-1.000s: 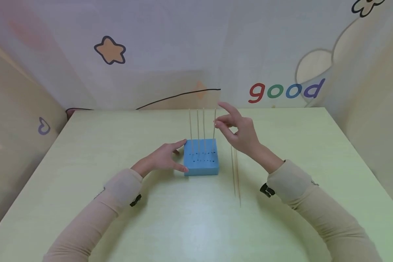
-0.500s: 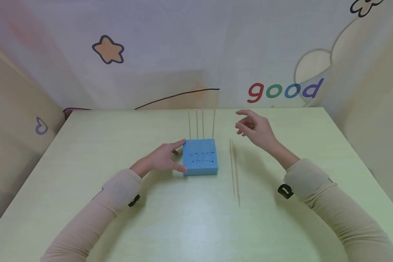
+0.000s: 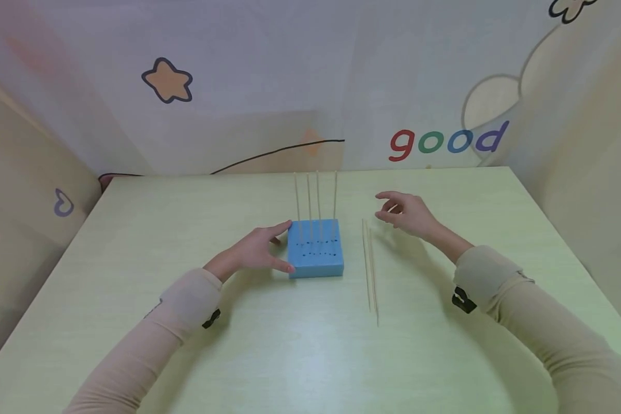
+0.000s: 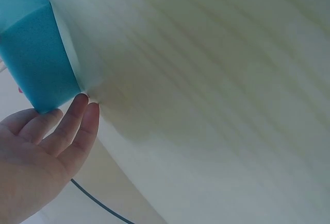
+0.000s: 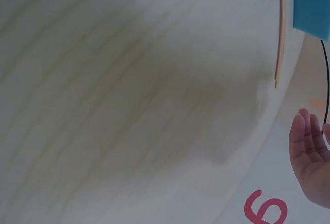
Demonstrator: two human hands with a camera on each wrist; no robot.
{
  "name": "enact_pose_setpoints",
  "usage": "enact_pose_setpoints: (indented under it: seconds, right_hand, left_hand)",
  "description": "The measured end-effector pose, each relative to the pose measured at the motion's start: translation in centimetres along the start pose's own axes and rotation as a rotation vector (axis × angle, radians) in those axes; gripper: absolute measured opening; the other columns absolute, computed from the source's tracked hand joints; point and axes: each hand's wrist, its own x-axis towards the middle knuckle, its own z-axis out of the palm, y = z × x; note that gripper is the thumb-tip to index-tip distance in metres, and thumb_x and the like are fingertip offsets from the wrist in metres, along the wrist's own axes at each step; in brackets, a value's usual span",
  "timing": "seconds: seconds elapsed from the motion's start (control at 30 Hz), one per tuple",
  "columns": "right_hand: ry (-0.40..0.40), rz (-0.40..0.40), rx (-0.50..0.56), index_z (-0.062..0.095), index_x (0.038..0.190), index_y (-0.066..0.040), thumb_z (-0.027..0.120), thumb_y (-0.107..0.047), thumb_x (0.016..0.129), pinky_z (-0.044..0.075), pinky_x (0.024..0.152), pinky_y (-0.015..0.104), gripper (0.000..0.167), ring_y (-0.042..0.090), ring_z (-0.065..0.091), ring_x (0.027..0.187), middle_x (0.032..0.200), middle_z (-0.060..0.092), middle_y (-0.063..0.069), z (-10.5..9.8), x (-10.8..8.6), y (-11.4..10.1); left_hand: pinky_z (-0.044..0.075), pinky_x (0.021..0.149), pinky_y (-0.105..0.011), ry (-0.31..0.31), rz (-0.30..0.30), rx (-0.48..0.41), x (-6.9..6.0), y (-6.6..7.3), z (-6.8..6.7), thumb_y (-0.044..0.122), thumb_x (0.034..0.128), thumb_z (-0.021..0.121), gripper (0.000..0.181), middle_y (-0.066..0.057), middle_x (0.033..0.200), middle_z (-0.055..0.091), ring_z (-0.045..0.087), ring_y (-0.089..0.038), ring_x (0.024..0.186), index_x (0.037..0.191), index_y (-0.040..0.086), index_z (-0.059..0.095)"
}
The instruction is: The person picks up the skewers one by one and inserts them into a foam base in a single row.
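Note:
A blue foam block (image 3: 315,267) with rows of small holes sits on the table, and several thin wooden skewers (image 3: 309,198) stand upright in it. My left hand (image 3: 253,248) holds the block at its left side, thumb at the near corner and fingers at the far corner; in the left wrist view the fingertips (image 4: 77,103) touch the foam (image 4: 36,54). My right hand (image 3: 409,214) hovers to the right of the block with relaxed fingers and nothing in them. Just left of and below it, a few loose skewers (image 3: 371,270) lie on the table.
The pale wooden table (image 3: 300,356) ends at a fabric backdrop (image 3: 248,69) with printed shapes and the word "good". More fabric hangs on both sides. A black clip-like piece (image 3: 463,300) hangs beneath the right cuff.
My right hand has let go of the rightmost standing skewer, drawn back to the right, and then lowered toward the loose skewers. The left hand stays on the block.

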Motion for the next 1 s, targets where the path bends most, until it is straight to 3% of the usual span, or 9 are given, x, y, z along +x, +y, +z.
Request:
enact_pose_setpoints:
  seconds: [0.27, 0.5, 0.63, 1.0]
  right_hand:
    - [-0.105, 0.013, -0.086, 0.049, 0.127, 0.001, 0.069, -0.021, 0.082, 0.047, 0.073, 0.031, 0.054, 0.027, 0.054, 0.090, 0.100, 0.057, 0.015, 1.0, 0.4, 1.6]
    - [-0.181, -0.021, -0.232, 0.049, 0.130, -0.004, 0.077, -0.038, 0.070, 0.037, 0.072, 0.033, 0.075, 0.026, 0.041, 0.090, 0.101, 0.049, 0.013, 2.0, 0.0, 2.5]
    - [-0.181, -0.063, -0.288, 0.049, 0.132, -0.005, 0.079, -0.044, 0.065, 0.034, 0.071, 0.033, 0.083, 0.027, 0.036, 0.094, 0.104, 0.044, 0.014, 2.6, -0.5, 2.5]
    - [-0.150, -0.055, -0.286, 0.051, 0.129, -0.006, 0.079, -0.037, 0.067, 0.037, 0.079, 0.038, 0.075, 0.030, 0.036, 0.102, 0.111, 0.044, 0.016, 3.0, -1.1, 2.0]
  left_hand:
    - [0.035, 0.098, -0.040, -0.005, -0.004, -0.019, 0.1, -0.2, 0.1, 0.037, 0.0671, 0.080, 0.104, -0.008, 0.147, 0.027, 0.043, -0.028, 0.120, 0.146, 0.009, 0.018]
    - [0.035, 0.098, -0.041, -0.006, -0.010, -0.016, 0.0, -0.1, 0.0, 0.039, 0.0665, 0.080, 0.105, -0.008, 0.147, 0.027, 0.043, -0.027, 0.120, 0.146, 0.009, 0.018]
    - [0.035, 0.099, -0.042, -0.004, -0.014, -0.015, 0.0, 0.0, -0.1, 0.038, 0.0665, 0.080, 0.105, -0.008, 0.147, 0.026, 0.043, -0.028, 0.120, 0.146, 0.009, 0.018]
    - [0.035, 0.099, -0.042, -0.003, -0.018, 0.004, -0.1, 0.3, -0.1, 0.036, 0.0671, 0.080, 0.104, -0.009, 0.146, 0.028, 0.043, -0.028, 0.119, 0.146, 0.008, 0.019]
